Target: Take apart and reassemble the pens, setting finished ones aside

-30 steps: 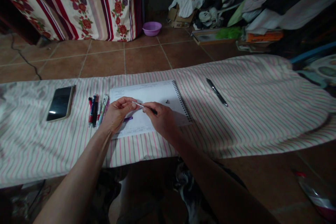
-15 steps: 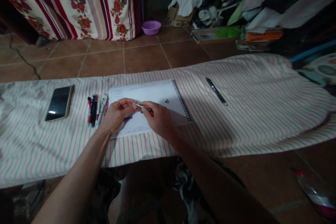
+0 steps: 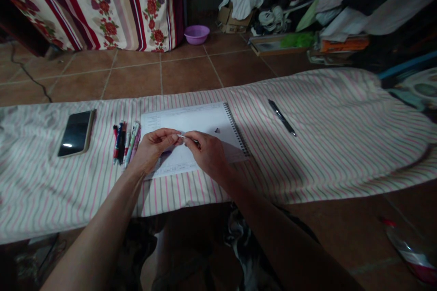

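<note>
Both my hands meet over a white spiral notebook (image 3: 201, 120) lying on a striped cloth-covered board (image 3: 324, 145). My left hand (image 3: 154, 148) pinches one end of a thin white pen (image 3: 184, 137). My right hand (image 3: 206, 152) pinches its other end, fingers curled. A small purple piece shows under my left hand, too hidden to name. A tiny dark bit (image 3: 217, 130) rests on the page.
Several pens (image 3: 125, 142) lie in a row left of the notebook, and a dark phone (image 3: 75, 132) lies further left. A black pen (image 3: 282, 118) rests to the right. Beyond the board are tiled floor, a purple basin (image 3: 196, 34), a floral cloth and piled clutter.
My hands have drawn closer together on the thin pen, so less of it shows between them. The view shifted slightly; nothing else moved.
</note>
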Demonstrator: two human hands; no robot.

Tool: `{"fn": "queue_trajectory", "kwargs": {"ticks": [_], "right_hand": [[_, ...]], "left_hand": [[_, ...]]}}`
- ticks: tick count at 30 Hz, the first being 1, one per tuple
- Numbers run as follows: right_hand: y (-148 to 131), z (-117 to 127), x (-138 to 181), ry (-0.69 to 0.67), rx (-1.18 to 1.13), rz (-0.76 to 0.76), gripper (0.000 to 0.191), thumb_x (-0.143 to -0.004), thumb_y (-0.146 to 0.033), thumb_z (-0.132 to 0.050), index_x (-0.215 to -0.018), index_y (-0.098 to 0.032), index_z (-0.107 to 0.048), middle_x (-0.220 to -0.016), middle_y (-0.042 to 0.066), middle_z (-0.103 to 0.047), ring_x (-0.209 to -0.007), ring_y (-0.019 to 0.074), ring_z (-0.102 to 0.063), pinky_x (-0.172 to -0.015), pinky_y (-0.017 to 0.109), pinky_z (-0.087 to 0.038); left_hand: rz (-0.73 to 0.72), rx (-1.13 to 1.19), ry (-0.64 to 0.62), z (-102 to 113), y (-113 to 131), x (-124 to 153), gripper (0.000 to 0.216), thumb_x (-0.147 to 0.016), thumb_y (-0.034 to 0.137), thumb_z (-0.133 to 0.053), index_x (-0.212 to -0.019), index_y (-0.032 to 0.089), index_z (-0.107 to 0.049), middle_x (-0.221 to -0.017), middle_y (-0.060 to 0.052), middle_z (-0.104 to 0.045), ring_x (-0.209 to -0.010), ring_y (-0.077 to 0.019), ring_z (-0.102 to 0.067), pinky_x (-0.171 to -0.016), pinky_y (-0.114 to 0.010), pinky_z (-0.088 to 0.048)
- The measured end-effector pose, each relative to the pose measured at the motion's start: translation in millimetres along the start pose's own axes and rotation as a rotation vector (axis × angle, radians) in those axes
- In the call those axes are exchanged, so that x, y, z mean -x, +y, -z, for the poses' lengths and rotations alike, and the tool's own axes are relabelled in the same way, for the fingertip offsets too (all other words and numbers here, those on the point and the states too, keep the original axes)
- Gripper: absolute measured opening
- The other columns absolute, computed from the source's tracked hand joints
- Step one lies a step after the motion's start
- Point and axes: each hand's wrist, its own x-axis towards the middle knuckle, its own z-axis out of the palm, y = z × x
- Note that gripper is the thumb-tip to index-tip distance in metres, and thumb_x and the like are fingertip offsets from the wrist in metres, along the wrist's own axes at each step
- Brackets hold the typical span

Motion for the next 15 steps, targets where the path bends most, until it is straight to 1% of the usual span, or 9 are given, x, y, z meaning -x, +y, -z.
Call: {"fn": "queue_trajectory", "kwargs": {"ticks": [6,10,15], "right_hand": [[1.4,-1.1,0.3,0.010,-0.034,0.031,0.018,-0.086,-0.024,-0.051,-0.095,-0.020,-0.066,-0.090,0.005,-0.071,-0.084,0.0170,-0.064,-0.076,0.027,-0.044],[0.6,-1.1,0.6,-0.004,-0.029,0.017,0.019,-0.086,-0.028,-0.050,-0.091,-0.020,-0.067,-0.088,0.005,-0.071,-0.081,0.0168,-0.064,-0.074,0.027,-0.044],[0.5,-1.9,0.3,-0.011,-0.026,0.004,0.021,-0.087,-0.029,-0.049,-0.096,-0.020,-0.066,-0.087,0.005,-0.071,-0.080,0.0166,-0.064,-0.073,0.027,-0.044]], "left_hand": [[-0.015,-0.028,0.016,1.3,-0.6,-0.9,0.020,-0.063,0.026,-0.075,-0.079,0.015,-0.070,-0.070,-0.003,-0.069,-0.065,-0.0112,-0.062,-0.066,-0.022,-0.049],[0.005,-0.033,0.011,2.1,-1.5,-1.1,0.021,-0.063,0.027,-0.076,-0.079,0.014,-0.070,-0.072,-0.004,-0.069,-0.066,-0.0122,-0.062,-0.066,-0.023,-0.049],[0.013,-0.017,0.027,1.6,-0.7,-0.8,0.023,-0.060,0.028,-0.078,-0.078,0.015,-0.071,-0.071,-0.004,-0.070,-0.066,-0.0115,-0.063,-0.067,-0.021,-0.049]]}}
